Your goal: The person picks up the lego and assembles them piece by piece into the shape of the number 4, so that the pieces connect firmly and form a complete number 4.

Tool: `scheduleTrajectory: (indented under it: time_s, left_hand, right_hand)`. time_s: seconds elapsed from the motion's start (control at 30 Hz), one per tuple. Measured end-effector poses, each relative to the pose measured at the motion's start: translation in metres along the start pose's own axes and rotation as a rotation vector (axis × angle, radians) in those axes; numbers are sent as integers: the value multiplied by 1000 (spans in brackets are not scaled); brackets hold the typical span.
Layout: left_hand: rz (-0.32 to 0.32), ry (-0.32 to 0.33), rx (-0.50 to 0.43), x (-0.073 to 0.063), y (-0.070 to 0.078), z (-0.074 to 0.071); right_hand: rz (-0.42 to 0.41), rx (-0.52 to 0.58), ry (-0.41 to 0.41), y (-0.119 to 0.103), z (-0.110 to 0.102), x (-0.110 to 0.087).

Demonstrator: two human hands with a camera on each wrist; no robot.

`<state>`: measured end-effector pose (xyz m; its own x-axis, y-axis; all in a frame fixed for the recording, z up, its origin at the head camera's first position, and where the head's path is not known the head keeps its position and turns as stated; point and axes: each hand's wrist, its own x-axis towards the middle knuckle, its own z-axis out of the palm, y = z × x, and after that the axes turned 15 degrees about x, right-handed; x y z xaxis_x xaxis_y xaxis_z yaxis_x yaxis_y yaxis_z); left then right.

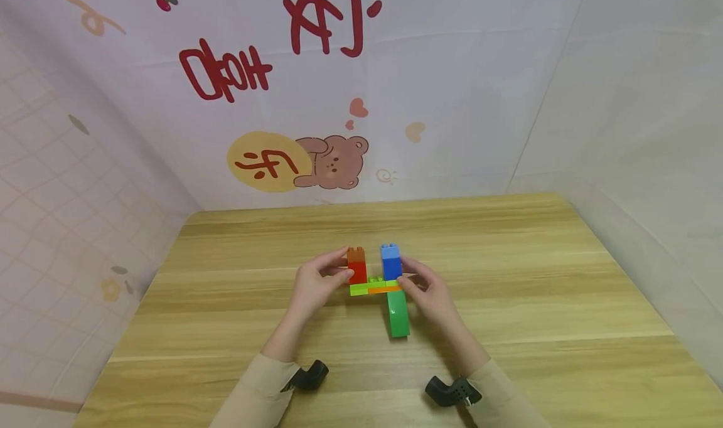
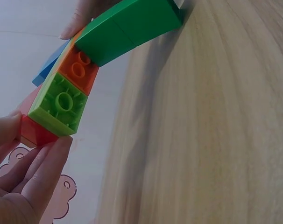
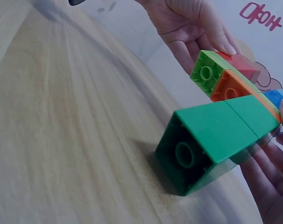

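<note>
Both hands hold one joined assembly of toy building blocks. In the head view, my left hand [image 1: 314, 287] pinches the red block [image 1: 357, 273] at its left end between thumb and fingers. My right hand [image 1: 433, 295] grips the right end, around the blue block [image 1: 391, 267]. Red and blue blocks stand apart on a row of lime green blocks [image 1: 359, 289], with an orange block [image 2: 77, 70] underneath. Green blocks [image 3: 216, 130] extend downward from the right end; their lowest block has a hollow underside. Whether it touches the table cannot be told.
The wood-grain table [image 1: 237, 327] extends around the hands. A white printed cloth [image 1: 463, 89] with red characters and a bear hangs behind it and at the sides. A black wrist mount [image 1: 309, 376] sits at the left sleeve, another mount [image 1: 452, 391] at the right.
</note>
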<state>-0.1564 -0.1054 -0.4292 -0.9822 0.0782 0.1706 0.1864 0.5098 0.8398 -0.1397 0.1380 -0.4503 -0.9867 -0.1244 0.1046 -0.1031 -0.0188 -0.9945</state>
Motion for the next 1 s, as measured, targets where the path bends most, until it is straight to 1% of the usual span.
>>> scheduleTrajectory:
  time_s: [0.13, 0.17, 0.33, 0.5, 0.67, 0.73, 0.83, 0.93, 1.0]
  left_hand:
    - [-19, -23, 0, 1, -2, 1]
    - [-23, -26, 3, 1, -3, 1]
    - [-56, -39, -4, 2, -6, 4]
    - [-98, -52, -27, 4, -9, 9]
    - [-92, -73, -11, 6, -11, 13]
    - [-86, -87, -12, 6, -12, 15]
    - [-79, -106, 11, 7, -12, 17]
    - [-51, -131, 45, 7, -13, 19]
    - [-22, -143, 82, 7, -14, 21]
  right_hand:
    - [9, 19, -9, 20, -5, 5]
    - [9, 18, -13, 22, -6, 5]
    - [10, 3, -24, 27, -7, 5]
    - [41, -35, -11, 28, -7, 5]
    - [82, -60, 1, 28, -7, 5]
    - [86, -63, 3, 27, -7, 5]
    - [83, -78, 2, 27, -7, 4]
    - [88, -102, -7, 28, -7, 4]
    - [89, -115, -12, 30, -7, 4]
